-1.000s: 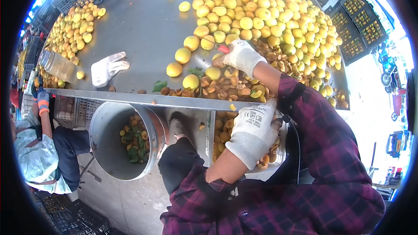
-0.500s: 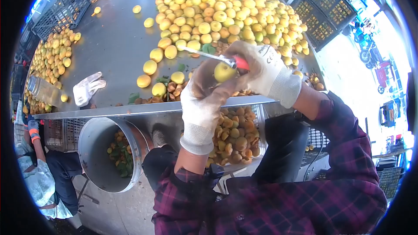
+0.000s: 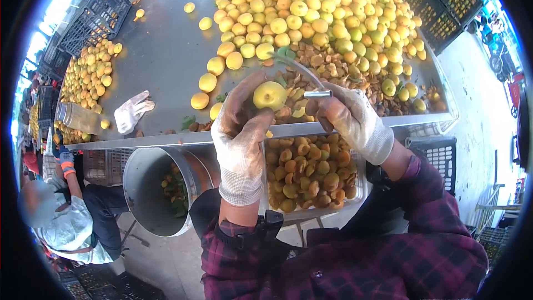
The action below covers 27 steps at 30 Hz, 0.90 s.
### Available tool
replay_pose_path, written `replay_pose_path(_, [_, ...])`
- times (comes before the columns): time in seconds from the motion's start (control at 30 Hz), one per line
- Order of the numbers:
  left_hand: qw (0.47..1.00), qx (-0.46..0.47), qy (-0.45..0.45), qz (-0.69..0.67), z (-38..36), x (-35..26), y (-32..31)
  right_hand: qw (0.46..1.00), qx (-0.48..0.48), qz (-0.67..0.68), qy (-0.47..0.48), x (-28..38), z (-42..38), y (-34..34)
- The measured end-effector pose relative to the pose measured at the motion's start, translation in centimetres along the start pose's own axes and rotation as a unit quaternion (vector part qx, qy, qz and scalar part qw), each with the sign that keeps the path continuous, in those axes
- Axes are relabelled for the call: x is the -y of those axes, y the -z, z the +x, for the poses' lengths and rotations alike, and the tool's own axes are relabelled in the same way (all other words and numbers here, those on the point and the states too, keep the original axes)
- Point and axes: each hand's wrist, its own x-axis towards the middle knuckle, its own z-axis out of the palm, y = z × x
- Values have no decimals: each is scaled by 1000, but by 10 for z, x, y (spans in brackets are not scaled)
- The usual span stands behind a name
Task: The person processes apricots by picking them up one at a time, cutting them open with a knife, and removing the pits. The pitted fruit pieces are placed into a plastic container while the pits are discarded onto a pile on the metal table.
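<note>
My left hand (image 3: pixel 240 139), in a stained white glove, holds a whole yellow apricot (image 3: pixel 270 96) between thumb and fingers above the table's front edge. Just to the right, my gloved right hand (image 3: pixel 355 119) is closed around a knife (image 3: pixel 318 94). Its thin blade points up and left, apart from the fruit; the handle is hidden in my fingers. Behind the hands lie brown apricot pits and scraps (image 3: pixel 327 64), with a large heap of apricots (image 3: pixel 311 8) beyond. Below the table edge are apricot halves (image 3: pixel 311 175) in a pale crate.
On the metal table (image 3: pixel 172 72) lie a white glove (image 3: pixel 132 112), a clear jar (image 3: pixel 78 118) and another apricot pile (image 3: pixel 91 69). A bucket (image 3: pixel 129 186) stands below. Black crates (image 3: pixel 438 8) stand at the right. A co-worker's gloved hand (image 3: pixel 66 162) shows at left.
My hands have moved apart. The knife has come away from the apricot, and its red handle is now covered. The view has shifted, showing more of the right side.
</note>
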Motion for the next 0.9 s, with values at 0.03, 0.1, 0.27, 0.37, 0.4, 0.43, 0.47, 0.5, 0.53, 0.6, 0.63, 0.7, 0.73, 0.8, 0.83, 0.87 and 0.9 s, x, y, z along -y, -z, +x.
replay_pose_path(0.03, [1000, 2, 7, 4, 0, 1, 0, 998, -13, -54, 35, -2, -1, 1])
replay_pose_path(0.1, [1000, 24, -9, -9, 3, 1, -1, 996, 1, -76, 50, -1, 1, 6])
replay_pose_path(0.27, [998, 52, 28, -37, 6, 6, 5, 993, 54, -97, 27, -11, -1, 11])
replay_pose_path(0.37, [994, 59, 68, -67, 5, 0, 2, 996, 27, -78, 39, -21, -9, 6])
replay_pose_path(0.4, [992, 68, 77, -77, 4, 0, 3, 996, 26, -78, 39, -21, -8, 6])
replay_pose_path(0.43, [992, 68, 77, -77, 4, 0, 3, 995, 36, -80, 44, -21, -8, 7])
replay_pose_path(0.47, [992, 72, 79, -67, 3, 1, 3, 994, 46, -83, 49, -20, -7, 8])
replay_pose_path(0.5, [992, 76, 80, -57, 3, 1, 3, 994, 46, -83, 49, -20, -7, 8])
replay_pose_path(0.53, [992, 76, 79, -57, 2, 1, 3, 995, 60, -75, 42, -19, -7, 7])
replay_pose_path(0.6, [996, 61, 67, -12, 0, 1, 0, 994, 74, -67, 35, -16, -7, 8])
replay_pose_path(0.63, [996, 61, 67, -11, 0, 1, 1, 993, 72, -82, 35, -11, -8, 8])
replay_pose_path(0.7, [995, 62, 72, 12, 1, -1, 5, 992, 69, -96, 34, -9, -8, 9])
replay_pose_path(0.73, [995, 63, 73, 13, 1, 0, 7, 992, 77, -102, 24, -9, -8, 10])
replay_pose_path(0.8, [994, 83, 63, 30, 2, 2, 11, 990, 86, -107, 16, -7, -8, 10])
replay_pose_path(0.83, [994, 83, 63, 30, 1, 1, 11, 990, 110, -86, -16, -4, -9, 10])
replay_pose_path(0.87, [994, 69, 68, 44, -1, 0, 10, 988, 131, -66, -47, -2, -10, 9])
replay_pose_path(0.9, [994, 58, 71, 57, -1, -1, 8, 989, 125, -68, -44, -7, -14, 3])
